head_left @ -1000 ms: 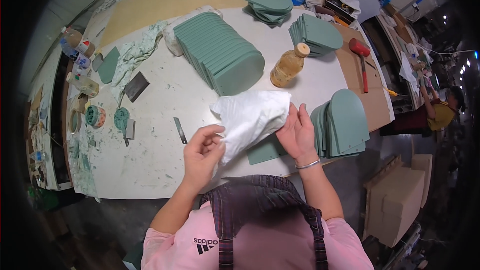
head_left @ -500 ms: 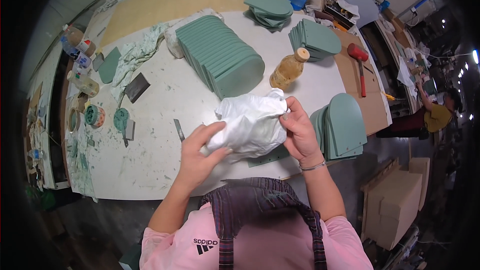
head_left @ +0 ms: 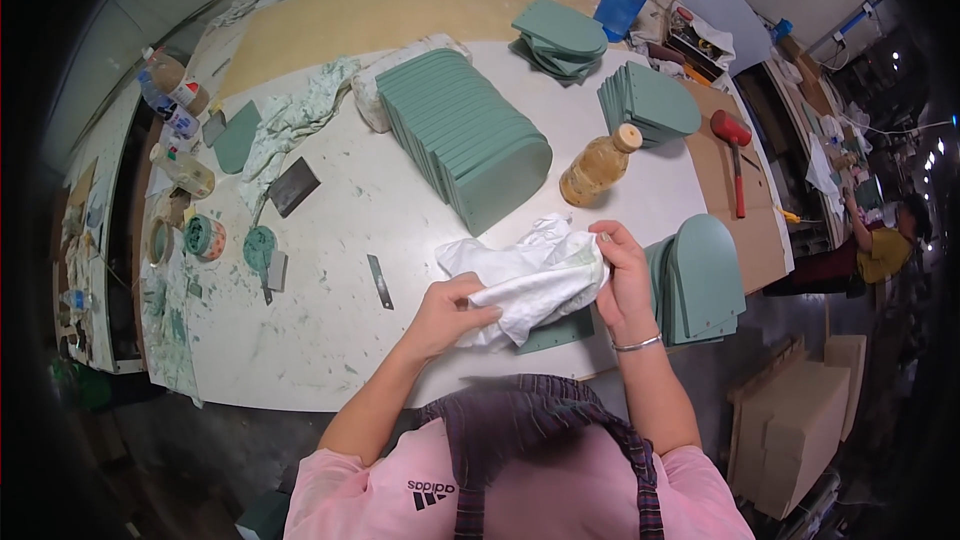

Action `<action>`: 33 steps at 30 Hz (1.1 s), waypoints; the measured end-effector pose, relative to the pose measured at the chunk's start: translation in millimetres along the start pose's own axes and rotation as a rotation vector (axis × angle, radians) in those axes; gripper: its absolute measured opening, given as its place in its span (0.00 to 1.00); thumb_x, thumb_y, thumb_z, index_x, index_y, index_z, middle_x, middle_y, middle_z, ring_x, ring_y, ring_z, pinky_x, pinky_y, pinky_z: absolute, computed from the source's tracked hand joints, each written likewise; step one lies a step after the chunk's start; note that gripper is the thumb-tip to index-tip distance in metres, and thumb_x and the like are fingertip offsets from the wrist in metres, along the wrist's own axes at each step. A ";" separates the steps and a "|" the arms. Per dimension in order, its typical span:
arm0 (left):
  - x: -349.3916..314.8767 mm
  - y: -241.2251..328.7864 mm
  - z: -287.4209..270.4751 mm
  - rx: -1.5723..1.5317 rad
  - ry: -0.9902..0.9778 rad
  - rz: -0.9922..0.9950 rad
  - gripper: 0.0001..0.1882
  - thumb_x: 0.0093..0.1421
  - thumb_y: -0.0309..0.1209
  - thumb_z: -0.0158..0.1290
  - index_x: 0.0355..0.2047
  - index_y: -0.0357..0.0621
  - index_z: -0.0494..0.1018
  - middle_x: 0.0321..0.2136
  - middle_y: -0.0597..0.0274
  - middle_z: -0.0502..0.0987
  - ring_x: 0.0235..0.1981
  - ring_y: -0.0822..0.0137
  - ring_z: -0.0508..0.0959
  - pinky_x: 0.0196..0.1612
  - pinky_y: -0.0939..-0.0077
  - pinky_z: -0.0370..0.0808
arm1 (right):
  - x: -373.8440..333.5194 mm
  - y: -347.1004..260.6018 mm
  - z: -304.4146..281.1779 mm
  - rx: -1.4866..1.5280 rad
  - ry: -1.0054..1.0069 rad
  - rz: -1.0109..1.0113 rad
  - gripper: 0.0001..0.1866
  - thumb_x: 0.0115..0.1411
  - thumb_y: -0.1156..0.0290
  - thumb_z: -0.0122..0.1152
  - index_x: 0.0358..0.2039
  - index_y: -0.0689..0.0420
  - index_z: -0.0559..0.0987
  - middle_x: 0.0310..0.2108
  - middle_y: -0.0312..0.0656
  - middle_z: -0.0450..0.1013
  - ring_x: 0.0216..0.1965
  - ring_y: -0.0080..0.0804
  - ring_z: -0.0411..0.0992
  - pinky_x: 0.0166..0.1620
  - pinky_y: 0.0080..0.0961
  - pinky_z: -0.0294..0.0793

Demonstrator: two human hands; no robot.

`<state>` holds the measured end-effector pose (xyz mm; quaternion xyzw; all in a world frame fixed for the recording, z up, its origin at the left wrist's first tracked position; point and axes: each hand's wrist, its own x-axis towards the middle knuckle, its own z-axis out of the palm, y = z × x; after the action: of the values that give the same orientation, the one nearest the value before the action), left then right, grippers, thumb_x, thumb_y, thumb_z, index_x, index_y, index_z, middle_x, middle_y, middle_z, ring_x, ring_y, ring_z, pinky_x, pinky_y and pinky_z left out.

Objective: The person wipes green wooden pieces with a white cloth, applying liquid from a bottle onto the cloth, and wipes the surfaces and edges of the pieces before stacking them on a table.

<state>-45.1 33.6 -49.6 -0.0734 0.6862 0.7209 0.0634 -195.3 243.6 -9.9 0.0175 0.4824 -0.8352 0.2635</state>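
Observation:
Between my two hands a crumpled white cloth [head_left: 530, 275] is held up over the near edge of the table. My left hand [head_left: 450, 318] pinches its left side. At its right end, my right hand [head_left: 622, 275] grips the cloth, where a faint greenish stain shows. Below the cloth lies a green panel [head_left: 560, 332], mostly covered. Just beyond stand a bottle of yellowish liquid [head_left: 597, 170] and a long leaning row of green round-ended panels [head_left: 465, 135]. To the right of my right hand is another stack of green panels [head_left: 700, 275].
A flat metal blade [head_left: 380, 282], a dark block [head_left: 294, 187], a tub of green paste [head_left: 204, 237] and a stained rag [head_left: 300, 125] lie left on the white table [head_left: 300, 340]. A red mallet [head_left: 735, 155] rests on cardboard at right. Another person [head_left: 885, 250] works at far right.
The cloth has been turned and partly opened out between my hands, and a stained part now shows. The whole view has shifted slightly, so the table's contents appear lower and further right.

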 end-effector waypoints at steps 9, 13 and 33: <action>10.7 1.4 15.4 -0.237 0.042 -0.112 0.18 0.61 0.26 0.56 0.51 0.33 0.72 0.44 0.61 0.78 0.44 0.72 0.76 0.49 0.77 0.73 | 26.1 23.9 -34.8 -0.419 0.061 0.218 0.11 0.56 0.78 0.59 0.41 0.65 0.76 0.38 0.41 0.73 0.35 0.25 0.72 0.43 0.22 0.73; -3.0 17.1 11.8 -0.520 0.111 -0.220 0.21 0.55 0.25 0.62 0.49 0.34 0.75 0.43 0.60 0.79 0.42 0.71 0.77 0.49 0.74 0.74 | 59.1 25.3 -53.3 -0.745 0.379 -0.145 0.42 0.46 0.77 0.70 0.61 0.60 0.61 0.58 0.49 0.60 0.50 0.37 0.67 0.52 0.31 0.71; 32.2 13.3 -9.2 -0.706 0.457 -0.009 0.19 0.68 0.24 0.42 0.57 0.30 0.67 0.50 0.53 0.76 0.48 0.66 0.77 0.52 0.73 0.74 | 26.7 1.6 31.4 -1.456 -0.070 -0.496 0.36 0.33 0.73 0.71 0.49 0.53 0.74 0.39 0.45 0.67 0.40 0.48 0.72 0.48 0.35 0.73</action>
<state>-79.1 23.4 -43.2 -0.2519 0.3933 0.8765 -0.1163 -210.4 206.1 -2.0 -0.2953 0.8916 -0.3419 0.0289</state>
